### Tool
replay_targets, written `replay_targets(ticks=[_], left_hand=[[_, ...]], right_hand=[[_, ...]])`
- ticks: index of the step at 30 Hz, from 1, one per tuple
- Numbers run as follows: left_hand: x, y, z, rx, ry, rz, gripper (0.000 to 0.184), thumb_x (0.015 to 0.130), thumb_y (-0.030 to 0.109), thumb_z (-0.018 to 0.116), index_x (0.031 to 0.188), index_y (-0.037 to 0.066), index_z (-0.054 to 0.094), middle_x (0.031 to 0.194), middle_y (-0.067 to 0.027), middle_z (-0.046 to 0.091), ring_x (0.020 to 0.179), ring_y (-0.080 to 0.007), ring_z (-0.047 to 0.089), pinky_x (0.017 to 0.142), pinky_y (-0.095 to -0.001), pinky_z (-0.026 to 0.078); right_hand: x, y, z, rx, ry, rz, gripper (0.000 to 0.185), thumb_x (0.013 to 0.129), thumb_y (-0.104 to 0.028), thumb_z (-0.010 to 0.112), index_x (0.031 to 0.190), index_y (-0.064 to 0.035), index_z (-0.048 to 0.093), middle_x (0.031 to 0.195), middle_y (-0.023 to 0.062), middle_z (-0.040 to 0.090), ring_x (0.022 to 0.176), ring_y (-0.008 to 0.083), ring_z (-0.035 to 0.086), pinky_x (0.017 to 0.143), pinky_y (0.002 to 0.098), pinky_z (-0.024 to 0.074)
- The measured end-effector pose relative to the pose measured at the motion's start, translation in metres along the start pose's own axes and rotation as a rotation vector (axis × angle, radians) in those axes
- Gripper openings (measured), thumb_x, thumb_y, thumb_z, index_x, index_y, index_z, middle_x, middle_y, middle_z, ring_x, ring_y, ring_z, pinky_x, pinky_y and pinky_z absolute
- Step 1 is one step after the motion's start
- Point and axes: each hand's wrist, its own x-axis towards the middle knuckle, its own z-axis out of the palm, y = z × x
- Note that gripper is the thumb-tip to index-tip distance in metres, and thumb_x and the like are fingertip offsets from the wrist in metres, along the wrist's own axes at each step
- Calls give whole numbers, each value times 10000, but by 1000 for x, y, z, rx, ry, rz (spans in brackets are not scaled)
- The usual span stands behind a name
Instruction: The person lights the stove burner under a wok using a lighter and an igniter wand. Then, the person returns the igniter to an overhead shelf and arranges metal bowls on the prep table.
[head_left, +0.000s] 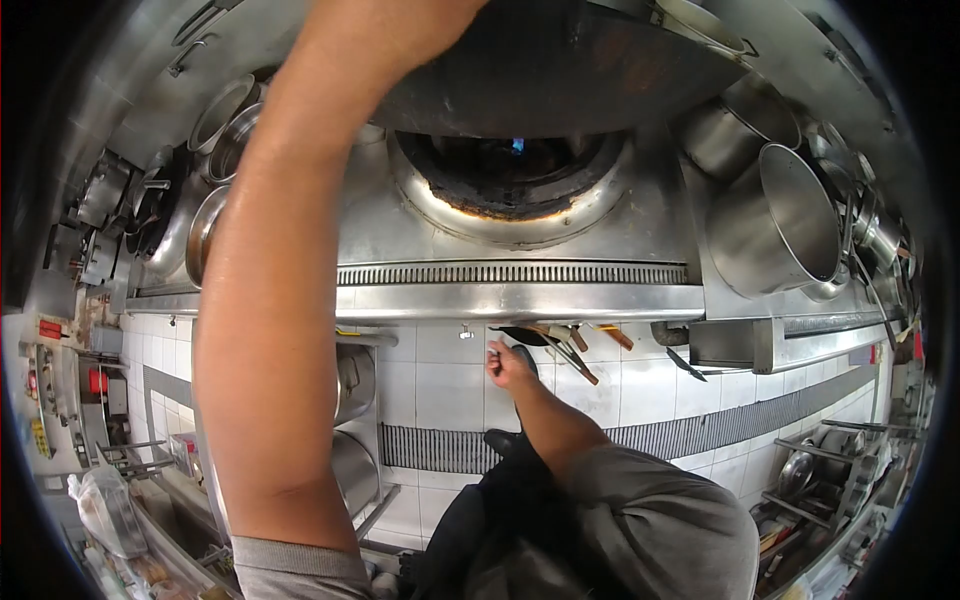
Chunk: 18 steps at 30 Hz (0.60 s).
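Note:
My left hand (430,30) reaches up to the rim of a large dark wok (560,75); its fingers run out of the top of the view. The wok is tilted and raised off the round burner (510,205), where a small blue flame (518,146) shows. Low in front of the stove, my right hand (508,368) is closed with its fingers curled. Whatever it may hold is too small to make out. Close beside it, under the stove's front edge, is a small metal knob (466,332).
Large steel pots (775,225) stand right of the burner, and more pans (235,140) stand to the left. Long-handled tools (575,355) jut out below the steel stove edge (520,300). A floor drain grate (700,432) crosses the white tiles. A shelf with pots (355,385) is at lower left.

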Motion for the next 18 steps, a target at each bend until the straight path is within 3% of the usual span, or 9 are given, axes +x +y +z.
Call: replay_targets(ticks=[1, 3, 5, 7, 9, 10, 11, 13, 18], left_hand=[[-1, -3, 1, -40, -9, -4, 306, 941, 282, 654, 872, -15, 657, 639, -76, 557, 620, -152, 503, 606, -340, 434], [-8, 1, 1, 18, -6, 4, 304, 940, 274, 648, 873, -22, 649, 685, -126, 611, 627, -221, 534, 626, -353, 448], [-16, 11, -1, 106, -15, -22, 302, 938, 270, 648, 873, -26, 648, 712, -154, 634, 634, -256, 553, 634, -362, 453], [-28, 5, 3, 134, -11, 21, 250, 917, 240, 669, 889, -8, 657, 763, -156, 656, 658, -276, 593, 636, -357, 468], [-42, -8, 12, 201, 19, 151, 191, 889, 191, 699, 914, 7, 655, 761, -124, 636, 641, -271, 578, 627, -326, 480], [-49, -9, 19, 101, 64, 157, 379, 880, 340, 685, 782, 0, 547, 651, -195, 488, 623, -394, 480, 567, -425, 397], [-57, -6, 19, 124, 43, 140, 368, 884, 328, 684, 784, 2, 544, 670, -192, 499, 633, -388, 481, 577, -424, 406], [-73, -7, 23, 156, 0, 162, 218, 895, 207, 693, 892, 1, 620, 719, -140, 543, 617, -290, 501, 597, -324, 444], [-115, -1, 39, 132, -42, 85, 244, 868, 203, 711, 858, -13, 599, 735, -138, 542, 649, -308, 525, 609, -349, 444]], right_hand=[[-7, -15, -11, -21, 76, -58, 193, 862, -141, 736, 927, -115, 556, 708, 18, 489, 557, 93, 435, 420, 200, 362], [1, -46, -56, 108, -9, -209, 197, 823, -30, 676, 895, -148, 536, 676, 13, 482, 532, 98, 456, 395, 197, 353], [-16, -89, -75, 197, 92, -246, 147, 846, -61, 642, 892, -144, 530, 677, 21, 490, 516, 102, 457, 401, 189, 366], [-36, -116, -81, 274, 99, -472, 90, 874, -100, 601, 878, -121, 514, 677, 23, 490, 502, 105, 451, 404, 180, 377], [-52, -148, -85, 310, -1, -412, 55, 909, -131, 552, 891, -107, 506, 686, 25, 491, 502, 105, 443, 407, 190, 395], [-60, -157, -82, 345, 28, -414, 53, 915, -117, 533, 962, -94, 527, 699, 26, 497, 503, 105, 448, 407, 194, 389], [-64, -160, -82, 330, 34, -439, 59, 909, -113, 545, 964, -93, 546, 697, 21, 490, 511, 102, 442, 412, 199, 384], [-69, -168, -82, 302, 45, -491, 75, 896, -106, 571, 969, -92, 583, 692, 10, 477, 527, 97, 431, 423, 209, 376], [-74, -174, -86, 178, 48, -490, 63, 906, -106, 604, 966, -90, 592, 675, 3, 462, 522, 89, 420, 419, 211, 371]])
